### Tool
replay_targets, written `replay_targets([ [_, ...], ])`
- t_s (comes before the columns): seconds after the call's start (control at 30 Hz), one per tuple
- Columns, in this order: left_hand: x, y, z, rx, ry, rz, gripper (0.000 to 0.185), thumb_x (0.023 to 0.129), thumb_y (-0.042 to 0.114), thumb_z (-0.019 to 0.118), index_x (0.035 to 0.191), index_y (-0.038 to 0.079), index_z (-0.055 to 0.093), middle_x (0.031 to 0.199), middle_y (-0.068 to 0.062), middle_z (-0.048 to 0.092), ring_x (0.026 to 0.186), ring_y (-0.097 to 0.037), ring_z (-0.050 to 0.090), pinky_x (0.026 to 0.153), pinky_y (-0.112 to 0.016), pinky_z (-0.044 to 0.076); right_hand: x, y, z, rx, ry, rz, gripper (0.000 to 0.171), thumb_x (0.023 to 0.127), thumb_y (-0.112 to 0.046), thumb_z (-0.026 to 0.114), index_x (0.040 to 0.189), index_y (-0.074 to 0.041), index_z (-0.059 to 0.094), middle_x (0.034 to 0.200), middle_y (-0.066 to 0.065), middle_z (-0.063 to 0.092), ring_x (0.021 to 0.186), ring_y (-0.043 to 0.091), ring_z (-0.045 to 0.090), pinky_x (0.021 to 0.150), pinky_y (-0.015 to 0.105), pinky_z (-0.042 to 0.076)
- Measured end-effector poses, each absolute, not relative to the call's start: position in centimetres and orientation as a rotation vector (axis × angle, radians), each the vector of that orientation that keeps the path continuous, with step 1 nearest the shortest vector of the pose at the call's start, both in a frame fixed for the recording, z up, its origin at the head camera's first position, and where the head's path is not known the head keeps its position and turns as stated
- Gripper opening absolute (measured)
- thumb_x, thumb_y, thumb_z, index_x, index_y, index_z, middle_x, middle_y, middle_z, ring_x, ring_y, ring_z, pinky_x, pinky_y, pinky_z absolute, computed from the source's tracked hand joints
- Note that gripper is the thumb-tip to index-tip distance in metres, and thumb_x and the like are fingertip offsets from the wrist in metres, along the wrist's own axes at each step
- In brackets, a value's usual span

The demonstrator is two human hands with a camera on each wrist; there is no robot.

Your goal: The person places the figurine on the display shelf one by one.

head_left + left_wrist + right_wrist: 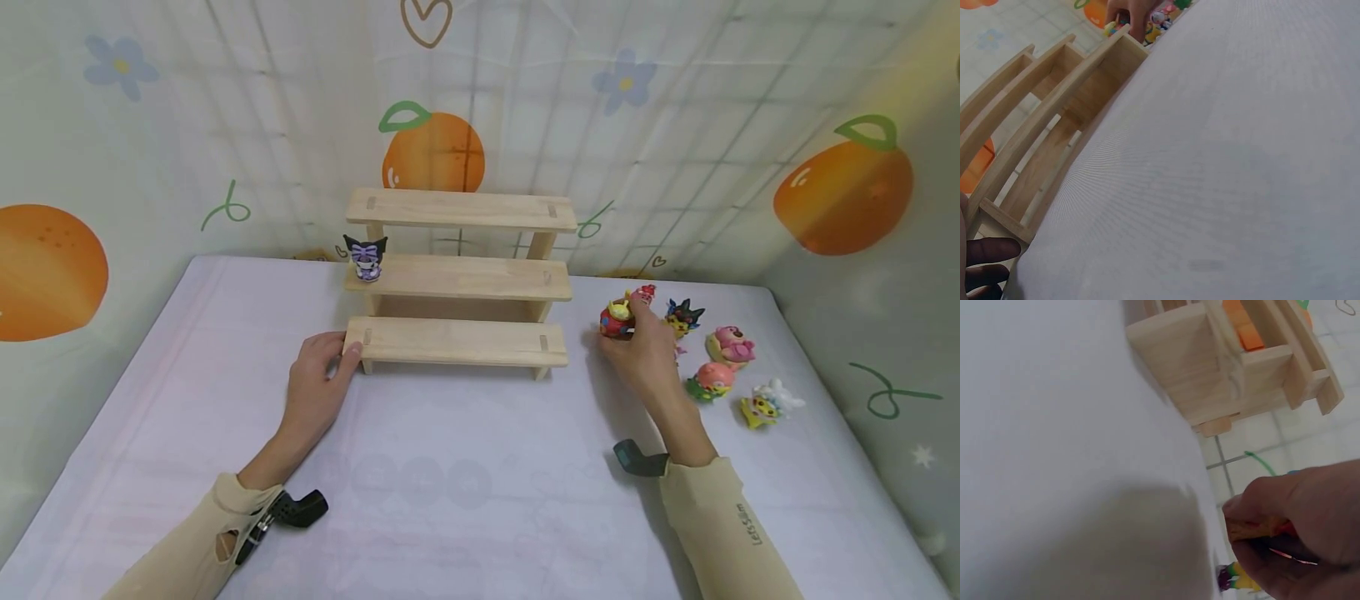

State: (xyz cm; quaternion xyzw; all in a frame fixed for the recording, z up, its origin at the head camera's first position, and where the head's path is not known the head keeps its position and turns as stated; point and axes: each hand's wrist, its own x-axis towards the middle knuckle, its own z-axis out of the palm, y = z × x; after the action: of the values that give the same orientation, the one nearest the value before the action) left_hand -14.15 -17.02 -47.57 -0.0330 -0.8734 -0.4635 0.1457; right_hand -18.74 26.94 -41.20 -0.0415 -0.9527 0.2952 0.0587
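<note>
Wooden shelf (457, 342) steadied by left hand (318, 375); right hand (637, 346) pinches red figure (617, 319), loose grip could drop it.

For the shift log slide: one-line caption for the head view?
Left hand rests against wooden step shelf; right hand grips red figurine beside other toys.

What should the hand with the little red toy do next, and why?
Probably lift the red toy and carry it left to the wooden step shelf. The right hand already grips it, the left hand holds the shelf's bottom step, and only the purple figure stands on the shelf, so the steps have room.
</note>
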Motion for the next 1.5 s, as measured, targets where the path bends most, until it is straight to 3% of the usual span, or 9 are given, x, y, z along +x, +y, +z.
replay_targets([
  [0.23, -14.2, -17.0, -47.7, -0.096, -2.512, -1.332, 0.037, 0.108, 0.031, 0.06, 0.11, -0.002, 0.076, 0.134, -0.016, 0.068, 0.136, -0.032, 0.053, 0.114, -0.054, 0.041, -18.3, 26.4, -40.4, 0.028, -2.696, 0.948, 0.054, 0.089, -0.004, 0.08, 0.132, 0.006, 0.049, 0.12, 0.032, 0.069, 0.105, 0.048, 0.072, 0.096, 0.06, 0.057],
  [0.3, -14.2, -17.0, -47.8, -0.099, -2.513, -1.336, 0.037, 0.108, 0.031, 0.06, 0.108, -0.002, 0.076, 0.134, -0.015, 0.068, 0.136, -0.032, 0.053, 0.115, -0.054, 0.041, -18.2, 26.2, -40.2, 0.045, -2.659, 0.952, 0.054, 0.089, -0.004, 0.08, 0.131, 0.007, 0.048, 0.118, 0.033, 0.071, 0.102, 0.048, 0.074, 0.099, 0.06, 0.055],
  [0.43, -14.2, -17.1, -47.9, -0.103, -2.516, -1.337, 0.037, 0.108, 0.032, 0.06, 0.108, -0.002, 0.076, 0.135, -0.015, 0.067, 0.136, -0.031, 0.053, 0.115, -0.054, 0.04, -18.0, 25.5, -39.4, 0.036, -2.626, 0.974, 0.052, 0.091, -0.008, 0.081, 0.131, 0.004, 0.05, 0.12, 0.029, 0.071, 0.105, 0.047, 0.073, 0.114, 0.063, 0.04],
  [0.5, -14.2, -17.1, -47.9, -0.103, -2.517, -1.335, 0.038, 0.108, 0.032, 0.06, 0.109, -0.002, 0.076, 0.135, -0.015, 0.067, 0.136, -0.031, 0.053, 0.115, -0.054, 0.04, -17.9, 25.1, -39.0, 0.039, -2.602, 0.984, 0.05, 0.092, -0.01, 0.081, 0.13, 0.003, 0.053, 0.119, 0.027, 0.073, 0.106, 0.046, 0.073, 0.114, 0.065, 0.036],
  [0.73, -14.1, -17.1, -47.9, -0.097, -2.523, -1.334, 0.039, 0.108, 0.033, 0.059, 0.11, -0.002, 0.076, 0.135, -0.015, 0.067, 0.137, -0.031, 0.052, 0.116, -0.055, 0.04, -17.5, 23.4, -37.4, 0.032, -2.55, 0.986, 0.057, 0.096, -0.017, 0.079, 0.143, -0.004, 0.049, 0.129, 0.019, 0.071, 0.11, 0.039, 0.074, 0.094, 0.054, 0.06],
  [0.87, -14.1, -17.0, -47.9, -0.096, -2.518, -1.333, 0.038, 0.108, 0.032, 0.059, 0.108, -0.002, 0.076, 0.134, -0.015, 0.068, 0.137, -0.031, 0.052, 0.115, -0.055, 0.04, -17.4, 22.6, -36.8, 0.033, -2.534, 1.027, 0.061, 0.098, -0.017, 0.077, 0.146, -0.004, 0.042, 0.136, 0.019, 0.069, 0.114, 0.037, 0.072, 0.097, 0.052, 0.059],
  [1.0, -14.1, -17.0, -47.9, -0.098, -2.517, -1.34, 0.039, 0.108, 0.033, 0.059, 0.108, -0.002, 0.076, 0.135, -0.015, 0.067, 0.137, -0.032, 0.052, 0.115, -0.055, 0.04, -17.5, 22.1, -36.7, 0.064, -2.507, 1.049, 0.059, 0.097, -0.016, 0.077, 0.143, -0.003, 0.043, 0.132, 0.018, 0.073, 0.113, 0.034, 0.072, 0.099, 0.05, 0.059],
  [1.37, -14.1, -17.1, -47.7, -0.099, -2.525, -1.327, 0.04, 0.108, 0.034, 0.059, 0.108, -0.002, 0.076, 0.136, -0.014, 0.067, 0.137, -0.031, 0.052, 0.115, -0.055, 0.04, -18.3, 20.9, -37.3, 0.167, -2.41, 1.063, 0.052, 0.089, -0.012, 0.084, 0.134, 0.0, 0.059, 0.125, 0.017, 0.075, 0.106, 0.032, 0.076, 0.094, 0.047, 0.061],
  [1.5, -14.2, -17.1, -47.6, -0.098, -2.522, -1.325, 0.039, 0.108, 0.034, 0.059, 0.108, -0.002, 0.076, 0.136, -0.014, 0.067, 0.137, -0.031, 0.053, 0.115, -0.054, 0.04, -18.5, 20.6, -37.7, 0.157, -2.354, 1.051, 0.056, 0.087, -0.012, 0.087, 0.135, -0.002, 0.06, 0.121, 0.018, 0.077, 0.102, 0.035, 0.077, 0.101, 0.051, 0.058],
])
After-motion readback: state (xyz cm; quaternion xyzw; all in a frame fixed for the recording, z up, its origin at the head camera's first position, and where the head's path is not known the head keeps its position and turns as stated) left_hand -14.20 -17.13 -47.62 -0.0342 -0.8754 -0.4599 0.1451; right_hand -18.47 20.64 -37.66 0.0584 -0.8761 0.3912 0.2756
